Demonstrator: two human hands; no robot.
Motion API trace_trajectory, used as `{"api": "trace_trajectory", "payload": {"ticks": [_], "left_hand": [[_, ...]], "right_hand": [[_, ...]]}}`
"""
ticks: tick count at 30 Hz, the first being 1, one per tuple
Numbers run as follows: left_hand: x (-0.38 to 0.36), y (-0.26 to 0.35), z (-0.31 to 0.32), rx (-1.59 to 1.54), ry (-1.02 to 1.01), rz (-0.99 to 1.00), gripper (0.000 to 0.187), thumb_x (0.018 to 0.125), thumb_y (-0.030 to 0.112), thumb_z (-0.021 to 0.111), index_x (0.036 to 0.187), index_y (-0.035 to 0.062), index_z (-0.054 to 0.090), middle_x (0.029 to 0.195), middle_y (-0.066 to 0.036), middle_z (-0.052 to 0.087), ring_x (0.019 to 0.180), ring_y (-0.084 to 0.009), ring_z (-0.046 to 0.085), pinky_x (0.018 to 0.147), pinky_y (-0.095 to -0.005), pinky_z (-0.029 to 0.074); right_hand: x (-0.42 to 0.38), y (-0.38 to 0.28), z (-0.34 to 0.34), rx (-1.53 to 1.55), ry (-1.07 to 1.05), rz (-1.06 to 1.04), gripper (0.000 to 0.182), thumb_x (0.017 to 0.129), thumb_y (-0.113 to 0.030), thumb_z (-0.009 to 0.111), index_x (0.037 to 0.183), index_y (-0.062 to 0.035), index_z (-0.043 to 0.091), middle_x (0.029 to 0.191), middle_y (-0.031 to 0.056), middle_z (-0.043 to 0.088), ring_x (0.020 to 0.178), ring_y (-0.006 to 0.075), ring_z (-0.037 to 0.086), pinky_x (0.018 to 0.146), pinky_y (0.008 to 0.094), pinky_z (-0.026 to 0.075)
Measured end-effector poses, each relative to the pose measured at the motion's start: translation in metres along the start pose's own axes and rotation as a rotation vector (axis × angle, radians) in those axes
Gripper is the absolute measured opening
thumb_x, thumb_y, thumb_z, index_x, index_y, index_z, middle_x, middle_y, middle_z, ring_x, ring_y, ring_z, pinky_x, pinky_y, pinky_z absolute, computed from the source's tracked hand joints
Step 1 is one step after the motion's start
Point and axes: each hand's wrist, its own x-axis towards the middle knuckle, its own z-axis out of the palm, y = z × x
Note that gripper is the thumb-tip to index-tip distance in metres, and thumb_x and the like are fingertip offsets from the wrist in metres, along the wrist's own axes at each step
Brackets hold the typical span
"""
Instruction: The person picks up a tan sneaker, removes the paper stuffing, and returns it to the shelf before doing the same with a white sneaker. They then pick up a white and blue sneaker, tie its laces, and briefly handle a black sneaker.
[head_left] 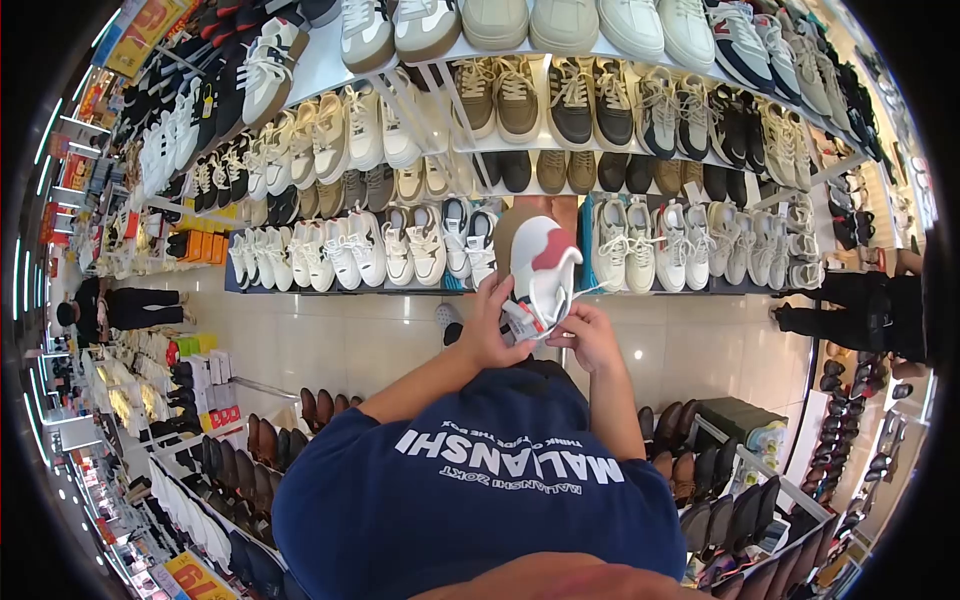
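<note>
A white shoe with a dark red patch [540, 250] is held up in front of my chest, its opening toward me. My left hand [492, 325] wraps round the shoe's lower left side, beside a red and white tag [522, 320]. On the right, my right hand [585, 335] has its fingers bent together at the shoe's lower right edge, near a white lace [592, 290]; what they pinch is too small to make out. Just behind the shoe stands a tiered display shelf [440, 292] with rows of sneakers.
Sneakers [625, 245] line the lower tier ahead. Racks of dark and brown leather shoes [265, 440] stand behind me on both sides. People in dark clothes are at the far left [140, 308] and far right [860, 310]. Tiled floor [400, 335] runs between the displays.
</note>
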Motion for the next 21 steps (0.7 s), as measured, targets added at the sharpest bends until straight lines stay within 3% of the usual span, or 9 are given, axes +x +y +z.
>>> {"api": "trace_trajectory", "payload": {"ticks": [2,5,8,9,12,14,16,17,21], "left_hand": [[0.007,-0.001,-0.006,0.008,-0.018,0.132,0.101,0.064,0.037,0.080,0.145,0.0000,0.033,0.134,-0.036,0.038,0.116,-0.0501,0.051,0.096,-0.0517,0.046],[0.016,0.002,-0.014,0.015,-0.017,0.261,0.101,0.062,0.036,0.082,0.144,0.0005,0.036,0.133,-0.036,0.041,0.110,-0.0508,0.055,0.092,-0.0510,0.049],[0.007,-0.003,-0.017,0.007,0.012,0.097,0.100,0.063,0.033,0.082,0.145,0.0002,0.035,0.134,-0.030,0.043,0.116,-0.0438,0.054,0.098,-0.0463,0.046],[0.003,-0.007,-0.014,-0.093,0.036,-0.016,0.100,0.064,0.029,0.081,0.146,0.0003,0.032,0.135,-0.028,0.043,0.119,-0.0403,0.053,0.100,-0.0447,0.045],[-0.004,-0.010,-0.008,-0.426,0.137,-0.327,0.098,0.070,0.019,0.077,0.150,0.0003,0.024,0.137,-0.022,0.043,0.125,-0.0310,0.050,0.106,-0.0407,0.040],[-0.004,0.001,-0.011,-0.692,0.220,-0.496,0.098,0.073,0.012,0.073,0.153,-0.0004,0.017,0.138,-0.018,0.043,0.128,-0.0262,0.047,0.109,-0.0390,0.036],[-0.008,-0.005,-0.014,-0.687,0.215,-0.484,0.098,0.074,0.007,0.070,0.153,-0.0023,0.012,0.139,-0.018,0.043,0.128,-0.0269,0.047,0.110,-0.0393,0.036],[-0.010,-0.007,-0.018,-0.640,0.198,-0.475,0.098,0.074,0.007,0.071,0.152,-0.0029,0.013,0.139,-0.018,0.042,0.128,-0.0270,0.046,0.110,-0.0393,0.036],[-0.023,-0.024,-0.027,-0.263,0.132,-0.341,0.097,0.071,0.016,0.077,0.149,-0.0051,0.024,0.138,-0.025,0.041,0.127,-0.0332,0.047,0.110,-0.0398,0.036]], "right_hand": [[0.002,0.003,0.000,0.060,0.027,0.050,0.009,0.089,-0.005,0.063,0.095,0.0019,0.065,0.087,0.0099,0.070,0.077,0.0168,0.070,0.067,0.0279,0.058],[0.000,0.004,0.011,-0.025,0.094,-0.075,0.008,0.088,-0.002,0.061,0.093,0.0027,0.065,0.085,0.0094,0.069,0.072,0.0153,0.068,0.065,0.0271,0.056],[0.007,0.013,0.017,-0.062,0.204,-0.334,0.005,0.088,0.000,0.061,0.092,0.0020,0.063,0.082,0.0071,0.066,0.067,0.0129,0.062,0.062,0.0255,0.051],[0.005,0.012,0.025,0.025,0.241,-0.491,0.003,0.088,0.001,0.059,0.090,0.0004,0.061,0.079,0.0053,0.063,0.065,0.0110,0.056,0.061,0.0242,0.045],[-0.003,-0.010,0.056,0.017,0.209,-0.657,0.003,0.090,0.001,0.057,0.090,-0.0007,0.060,0.077,0.0053,0.062,0.067,0.0103,0.055,0.061,0.0236,0.044],[0.001,-0.005,0.060,-0.172,0.248,-0.504,0.014,0.096,-0.015,0.059,0.091,-0.0024,0.060,0.075,0.0038,0.061,0.066,0.0095,0.054,0.060,0.0234,0.044],[0.009,0.002,0.055,-0.351,0.200,-0.258,0.024,0.099,-0.025,0.059,0.089,-0.0035,0.060,0.075,0.0025,0.060,0.065,0.0091,0.054,0.060,0.0233,0.044],[0.016,0.008,0.050,-0.384,0.053,-0.107,0.031,0.099,-0.035,0.058,0.089,-0.0051,0.061,0.073,0.0010,0.059,0.064,0.0089,0.054,0.059,0.0238,0.044],[0.030,0.034,0.051,-0.207,0.044,-0.002,0.027,0.099,-0.031,0.059,0.092,-0.0053,0.062,0.076,0.0002,0.060,0.069,0.0093,0.057,0.060,0.0240,0.046]]}}
